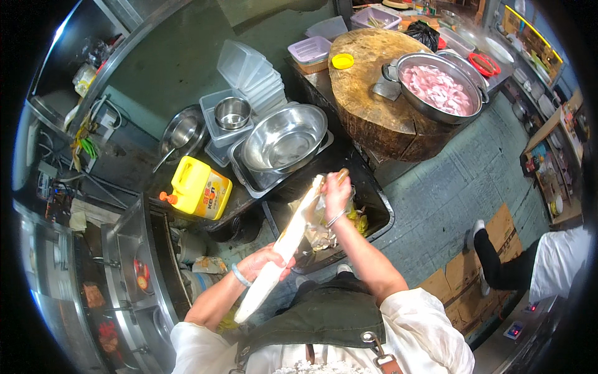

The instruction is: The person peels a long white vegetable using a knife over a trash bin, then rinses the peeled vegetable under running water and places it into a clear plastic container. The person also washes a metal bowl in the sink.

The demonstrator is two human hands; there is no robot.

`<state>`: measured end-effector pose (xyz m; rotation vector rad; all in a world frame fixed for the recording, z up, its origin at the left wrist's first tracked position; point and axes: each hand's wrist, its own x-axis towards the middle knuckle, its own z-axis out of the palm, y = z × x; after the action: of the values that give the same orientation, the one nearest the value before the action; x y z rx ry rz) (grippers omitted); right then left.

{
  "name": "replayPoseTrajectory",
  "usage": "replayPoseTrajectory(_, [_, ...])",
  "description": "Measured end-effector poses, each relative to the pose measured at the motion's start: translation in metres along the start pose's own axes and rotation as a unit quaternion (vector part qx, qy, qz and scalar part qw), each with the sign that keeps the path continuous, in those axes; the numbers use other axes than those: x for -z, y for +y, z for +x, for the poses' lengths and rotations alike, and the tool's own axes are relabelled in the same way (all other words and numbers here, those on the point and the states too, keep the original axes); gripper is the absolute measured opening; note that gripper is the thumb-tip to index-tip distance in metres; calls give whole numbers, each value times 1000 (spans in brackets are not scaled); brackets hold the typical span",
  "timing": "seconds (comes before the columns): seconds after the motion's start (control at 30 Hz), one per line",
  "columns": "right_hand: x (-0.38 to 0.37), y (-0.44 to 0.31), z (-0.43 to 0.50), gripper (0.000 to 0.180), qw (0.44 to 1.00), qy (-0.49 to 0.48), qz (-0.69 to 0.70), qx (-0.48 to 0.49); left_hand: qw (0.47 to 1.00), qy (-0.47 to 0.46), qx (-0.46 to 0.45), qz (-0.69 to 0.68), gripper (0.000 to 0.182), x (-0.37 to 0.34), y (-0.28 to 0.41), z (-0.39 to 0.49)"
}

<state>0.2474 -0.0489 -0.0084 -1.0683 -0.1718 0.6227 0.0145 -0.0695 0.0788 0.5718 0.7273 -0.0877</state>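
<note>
My left hand (266, 263), with a pale bangle at the wrist, grips the lower half of a long white vegetable (289, 224) that looks like a daikon radish. It slants from near my apron up over a black waste bin (380, 205). At the radish's far end, my right hand (337, 194) is closed around a tool with a wooden handle (343, 175). The tool's working end is hidden or blurred, so its kind cannot be told. Beneath the hands, peelings and vegetable scraps (322, 237) lie in the bin with crumpled clear plastic.
A steel basin (285, 140) and a yellow jug (203, 189) stand beyond the bin. On a round wooden chopping block (369, 98) rest a yellow lid (342, 61) and a pot of pale pink meat (437, 89). To the right, another person's leg (497, 271) is over flattened cardboard (467, 276).
</note>
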Motion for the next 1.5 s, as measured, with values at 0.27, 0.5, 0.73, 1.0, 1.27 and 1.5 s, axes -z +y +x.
replayPoseTrajectory(0.27, [75, 15, 123, 21, 947, 202, -249, -4, 998, 4, 7, 61, 68, 2, -16, -27])
replayPoseTrajectory(0.5, [46, 8, 55, 21, 993, 75, -75, 42, 992, 107, -19, 67, 61, 15, -14, -4])
replayPoseTrajectory(0.73, [9, 8, -12, 11, 997, 28, -47, -48, 992, 61, -27, 106, 65, 11, -14, 6])
replayPoseTrajectory(1.0, [51, -10, 96, 15, 988, 144, 15, -47, 989, 26, -2, 145, 61, -4, -33, -30])
replayPoseTrajectory(1.27, [1, -17, -31, 17, 994, -53, -54, -81, 995, 61, -23, 76, 60, 3, -28, -19])
replayPoseTrajectory(1.5, [-4, -5, -17, 14, 998, 9, -24, -60, 998, 43, -11, 39, 60, 1, -28, -37])
